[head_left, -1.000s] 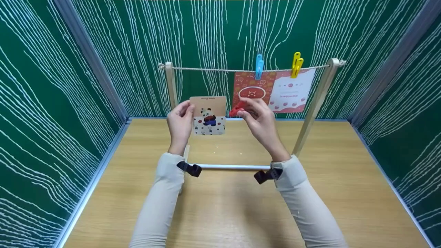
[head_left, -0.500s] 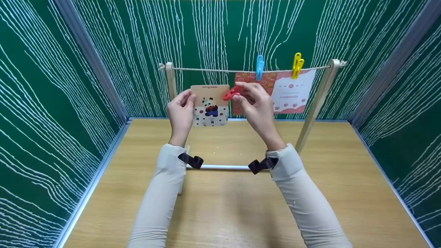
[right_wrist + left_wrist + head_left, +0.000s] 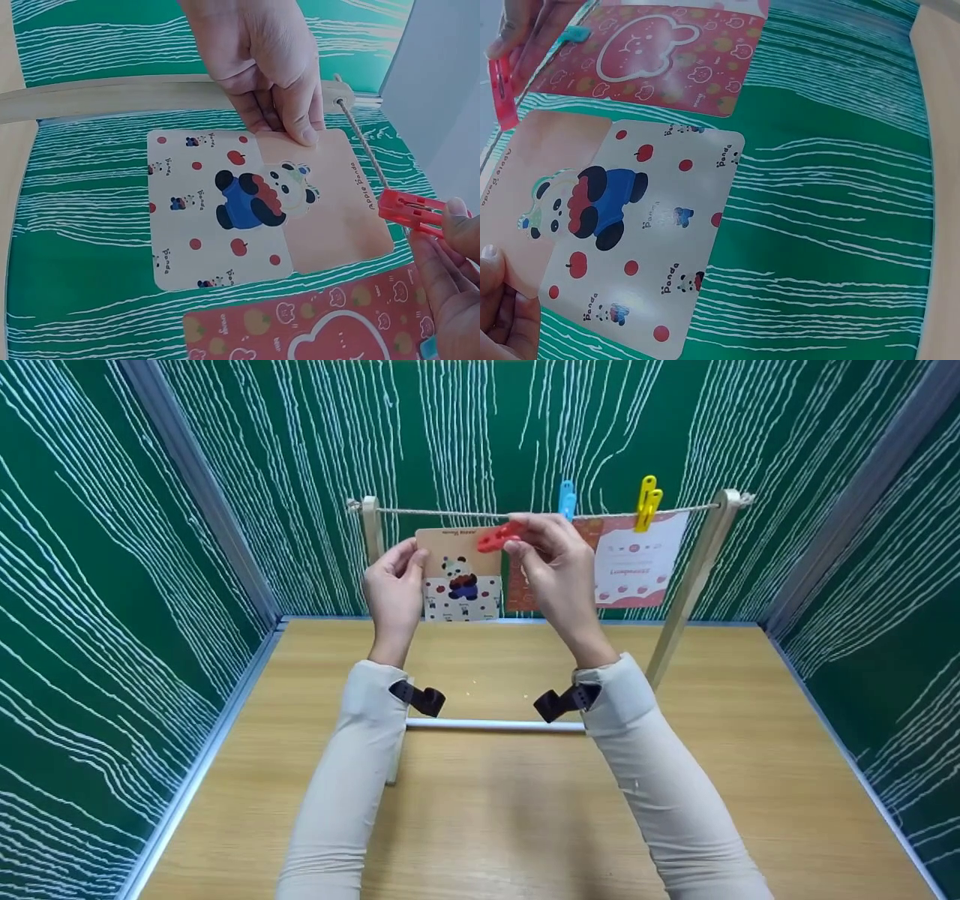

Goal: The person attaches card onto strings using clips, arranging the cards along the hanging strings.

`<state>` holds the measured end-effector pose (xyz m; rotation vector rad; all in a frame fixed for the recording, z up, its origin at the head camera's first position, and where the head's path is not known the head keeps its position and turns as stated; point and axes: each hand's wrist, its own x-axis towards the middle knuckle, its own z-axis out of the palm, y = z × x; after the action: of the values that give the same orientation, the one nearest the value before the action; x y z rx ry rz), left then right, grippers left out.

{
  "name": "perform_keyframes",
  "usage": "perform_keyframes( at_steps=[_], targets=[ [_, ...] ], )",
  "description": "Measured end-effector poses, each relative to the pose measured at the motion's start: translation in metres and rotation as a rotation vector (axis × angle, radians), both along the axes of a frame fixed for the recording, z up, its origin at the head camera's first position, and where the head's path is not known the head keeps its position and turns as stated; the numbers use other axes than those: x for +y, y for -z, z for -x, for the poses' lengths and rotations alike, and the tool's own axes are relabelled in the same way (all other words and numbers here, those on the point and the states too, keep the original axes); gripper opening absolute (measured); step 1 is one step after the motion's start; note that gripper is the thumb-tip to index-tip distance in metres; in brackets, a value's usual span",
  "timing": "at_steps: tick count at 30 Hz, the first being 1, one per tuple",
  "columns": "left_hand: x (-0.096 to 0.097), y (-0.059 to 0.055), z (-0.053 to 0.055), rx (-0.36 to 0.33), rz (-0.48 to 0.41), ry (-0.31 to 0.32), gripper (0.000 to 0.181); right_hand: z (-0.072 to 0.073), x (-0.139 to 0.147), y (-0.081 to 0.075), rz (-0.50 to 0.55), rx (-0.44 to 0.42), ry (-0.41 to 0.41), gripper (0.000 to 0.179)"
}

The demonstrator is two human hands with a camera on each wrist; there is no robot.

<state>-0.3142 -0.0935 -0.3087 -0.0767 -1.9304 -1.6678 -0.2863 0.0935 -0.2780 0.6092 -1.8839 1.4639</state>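
Note:
My left hand (image 3: 397, 592) pinches the left edge of a panda card (image 3: 463, 585), peach above and white with red dots below. The card is upright, its top edge just under the rope (image 3: 450, 513). In my right hand (image 3: 559, 570) a red clothespin (image 3: 498, 538) is pinched between thumb and fingers, in front of the card's top right corner. Seen from the right wrist, the clothespin (image 3: 409, 210) lies beside the card's top edge, close to the rope (image 3: 367, 150). I cannot tell whether it touches the card.
A red bear card (image 3: 521, 585), partly behind my right hand, hangs from a blue clothespin (image 3: 567, 499). Beside it a pink-and-white strawberry card (image 3: 637, 562) hangs from a yellow clothespin (image 3: 648, 504). The rope runs between two wooden posts (image 3: 694, 585) above the wooden table (image 3: 480, 810).
Both hands have risen toward the rope, the left with the panda card and the right with the red clothespin. The clothespin has moved slightly left, over the card's upper right corner.

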Motion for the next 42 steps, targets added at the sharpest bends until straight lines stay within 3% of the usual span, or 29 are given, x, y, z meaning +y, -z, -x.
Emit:
perform_keyframes(
  at_steps=[15,24,32,42],
  targets=[
    [0.0,-0.009,0.003,0.008,-0.009,0.007,0.027,0.008,-0.012,-0.019,0.023,0.064,0.028,0.022],
    [0.0,-0.013,0.004,0.006,-0.008,0.007,0.027,0.014,-0.016,-0.028,-0.002,0.035,0.063,0.022],
    [-0.001,-0.014,0.006,0.034,-0.006,0.0,0.026,0.016,-0.021,-0.035,-0.063,-0.047,0.059,0.02],
    [0.0,-0.015,0.004,0.044,-0.007,0.0,0.025,0.02,-0.027,-0.04,-0.128,-0.014,0.07,0.022]
  ],
)
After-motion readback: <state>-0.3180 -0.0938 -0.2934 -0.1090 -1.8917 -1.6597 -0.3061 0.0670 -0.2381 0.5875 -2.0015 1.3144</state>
